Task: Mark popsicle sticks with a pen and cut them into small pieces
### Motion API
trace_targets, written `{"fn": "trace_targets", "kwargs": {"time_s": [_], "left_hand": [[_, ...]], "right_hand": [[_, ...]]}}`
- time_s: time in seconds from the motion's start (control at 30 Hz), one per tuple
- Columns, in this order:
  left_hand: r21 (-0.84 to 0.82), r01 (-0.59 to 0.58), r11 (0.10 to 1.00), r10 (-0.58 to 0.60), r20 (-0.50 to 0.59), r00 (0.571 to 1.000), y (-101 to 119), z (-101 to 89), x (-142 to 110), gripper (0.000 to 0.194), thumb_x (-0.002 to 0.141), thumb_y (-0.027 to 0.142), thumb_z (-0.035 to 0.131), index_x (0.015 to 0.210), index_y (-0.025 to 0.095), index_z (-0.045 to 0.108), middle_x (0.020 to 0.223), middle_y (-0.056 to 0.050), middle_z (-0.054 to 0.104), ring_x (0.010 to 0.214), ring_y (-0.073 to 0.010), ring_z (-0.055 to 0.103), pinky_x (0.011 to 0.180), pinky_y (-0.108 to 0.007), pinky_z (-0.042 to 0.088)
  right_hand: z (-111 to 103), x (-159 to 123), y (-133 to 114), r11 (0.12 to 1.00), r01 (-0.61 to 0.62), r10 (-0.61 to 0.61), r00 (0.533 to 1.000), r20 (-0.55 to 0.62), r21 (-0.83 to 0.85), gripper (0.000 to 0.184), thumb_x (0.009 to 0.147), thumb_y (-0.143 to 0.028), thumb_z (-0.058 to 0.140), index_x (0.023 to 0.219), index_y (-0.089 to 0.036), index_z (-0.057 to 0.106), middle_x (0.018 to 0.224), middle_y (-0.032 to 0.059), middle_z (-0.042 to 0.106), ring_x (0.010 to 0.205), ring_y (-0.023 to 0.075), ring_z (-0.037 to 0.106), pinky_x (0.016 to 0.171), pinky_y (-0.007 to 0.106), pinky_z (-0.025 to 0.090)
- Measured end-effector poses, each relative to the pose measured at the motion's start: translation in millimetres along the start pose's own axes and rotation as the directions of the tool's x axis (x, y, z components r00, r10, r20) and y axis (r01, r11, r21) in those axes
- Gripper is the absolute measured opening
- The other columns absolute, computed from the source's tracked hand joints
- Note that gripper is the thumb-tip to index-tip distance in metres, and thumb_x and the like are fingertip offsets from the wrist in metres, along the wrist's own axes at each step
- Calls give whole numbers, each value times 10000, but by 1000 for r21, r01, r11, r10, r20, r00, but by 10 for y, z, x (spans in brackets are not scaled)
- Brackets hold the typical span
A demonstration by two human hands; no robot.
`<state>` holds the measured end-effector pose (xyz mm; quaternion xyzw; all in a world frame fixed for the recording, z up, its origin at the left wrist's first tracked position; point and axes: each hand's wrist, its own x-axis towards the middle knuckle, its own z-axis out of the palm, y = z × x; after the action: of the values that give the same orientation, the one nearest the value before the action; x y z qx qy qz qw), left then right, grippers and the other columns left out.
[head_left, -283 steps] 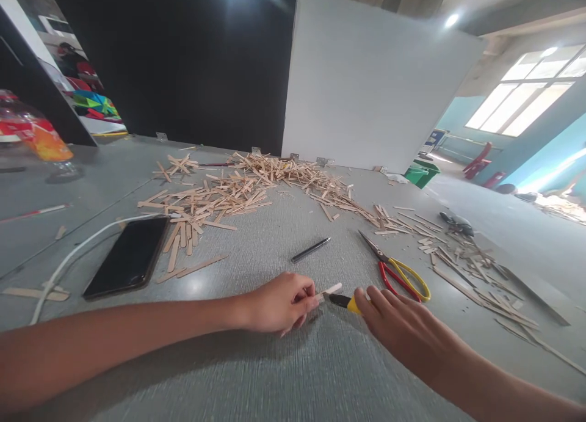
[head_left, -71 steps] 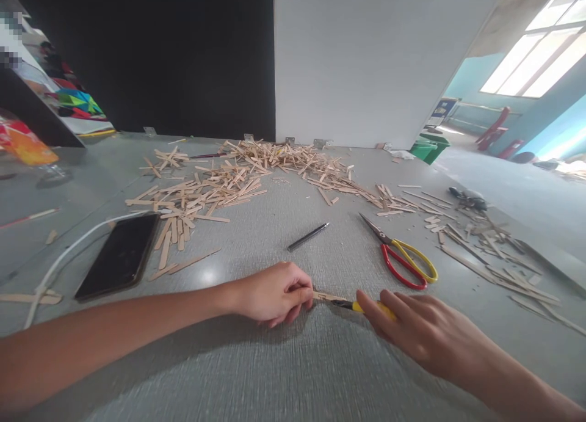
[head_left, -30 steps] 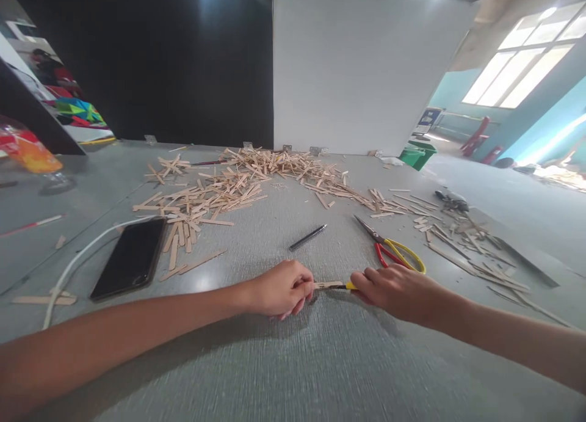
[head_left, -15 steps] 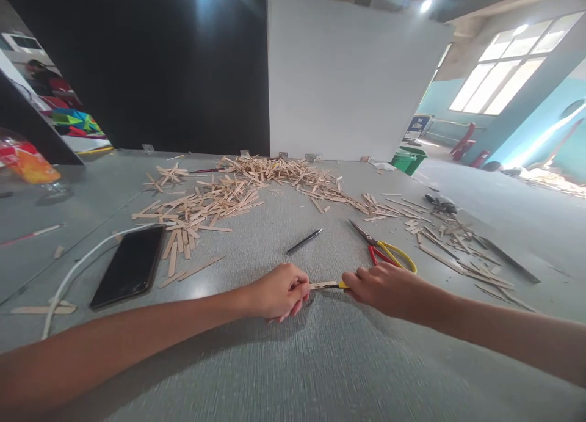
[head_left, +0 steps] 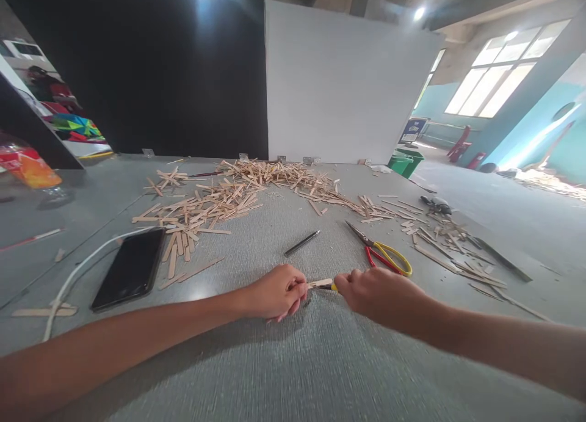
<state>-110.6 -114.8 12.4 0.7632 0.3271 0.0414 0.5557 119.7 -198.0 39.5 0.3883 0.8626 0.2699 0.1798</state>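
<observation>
My left hand point(head_left: 277, 292) is closed, pinching a short wooden craft stick point(head_left: 321, 282) whose free end points right. Closed around the yellow handle of a slim knife point(head_left: 334, 287) is my right hand point(head_left: 378, 294); the blade lies against the stick, and most of the handle is hidden in the fist. Beyond my hands a dark pen point(head_left: 302, 243) rests on the grey table point(head_left: 256, 373). Snips with one red and one yellow handle point(head_left: 389, 254) lie just past my right hand.
Loose craft sticks point(head_left: 220, 196) are heaped across the back. Wood scraps point(head_left: 451, 242) and a saw-like blade point(head_left: 503, 261) lie at right. A phone point(head_left: 128, 269), a white cable point(head_left: 73, 275) and a drink bottle point(head_left: 30, 165) are at left. Black and white panels point(head_left: 329, 86) stand behind.
My right hand has shifted slightly left with the knife, bringing its handle closer to my left hand. My left hand keeps its hold on the craft stick.
</observation>
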Motion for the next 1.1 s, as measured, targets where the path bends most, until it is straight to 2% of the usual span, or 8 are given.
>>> {"fn": "trace_targets", "kwargs": {"time_s": [0.1, 0.17, 0.3, 0.37, 0.63, 0.77, 0.9, 1.1], "left_hand": [[-8, -3, 1000, 3, -1, 1000, -7, 0, 5, 301, 963, 392, 475, 745, 190, 521, 533, 43, 538, 316, -82, 434, 270, -160, 338], [-13, -7, 1000, 7, -4, 1000, -10, 1, 6, 311, 961, 409, 481, 744, 189, 520, 537, 42, 540, 319, -80, 432, 274, -159, 338], [-20, -5, 1000, 4, -14, 1000, -15, 5, 5, 331, 959, 437, 490, 740, 190, 513, 538, 42, 539, 318, -77, 424, 274, -159, 320], [-23, 2, 1000, -3, -18, 1000, -13, 7, 5, 329, 962, 436, 488, 741, 192, 507, 535, 45, 536, 315, -76, 422, 274, -157, 312], [-12, 3, 1000, -4, -12, 1000, -1, 3, 9, 298, 968, 385, 474, 748, 190, 517, 532, 47, 533, 314, -80, 422, 274, -163, 327], [-7, -15, 1000, 15, -2, 1000, -24, -7, 6, 331, 991, 404, 454, 751, 185, 521, 565, 32, 554, 343, -80, 448, 289, -161, 338], [-11, -5, 1000, 5, 1, 1000, -36, -13, 9, 325, 991, 402, 451, 754, 190, 519, 565, 32, 553, 337, -87, 440, 271, -170, 336], [-16, 3, 1000, -3, -2, 1000, -38, -13, 17, 324, 987, 410, 487, 753, 190, 525, 542, 43, 536, 329, -86, 438, 277, -166, 326]], "right_hand": [[-207, 54, -181, 998, -8, 14, 994, 111, -55, 242, 759, 70, 621, 788, -168, 587, 662, 21, 624, 492, 169, 580, 409, 357, 149], [-221, 62, -203, 998, 15, -11, 997, 72, -53, 234, 763, 60, 626, 779, -170, 583, 653, 14, 609, 481, 161, 569, 405, 353, 138], [26, 20, -10, 997, -24, 16, 994, -110, -73, 204, 865, 35, 568, 916, -162, 578, 605, -4, 613, 443, 145, 541, 440, 343, 128], [110, 15, 68, 999, -5, 1, 992, -123, -38, 204, 884, 21, 568, 903, -181, 545, 610, -11, 622, 440, 143, 547, 453, 339, 130], [-180, 88, -146, 994, 38, -33, 998, 47, -104, 226, 780, 52, 575, 822, -168, 607, 684, 11, 605, 484, 171, 570, 405, 366, 145], [6, 41, 19, 994, 43, -47, 998, -37, -101, 207, 885, 30, 537, 919, -163, 602, 626, -10, 599, 454, 156, 562, 426, 357, 133], [83, 64, 105, 997, 64, -65, 998, -12, -30, 202, 888, 14, 586, 907, -186, 566, 631, -23, 620, 465, 153, 591, 425, 355, 135], [-166, 99, -205, 990, 51, -36, 993, 108, -135, 213, 800, 45, 619, 827, -167, 618, 705, -6, 578, 486, 155, 563, 378, 345, 210]]}}
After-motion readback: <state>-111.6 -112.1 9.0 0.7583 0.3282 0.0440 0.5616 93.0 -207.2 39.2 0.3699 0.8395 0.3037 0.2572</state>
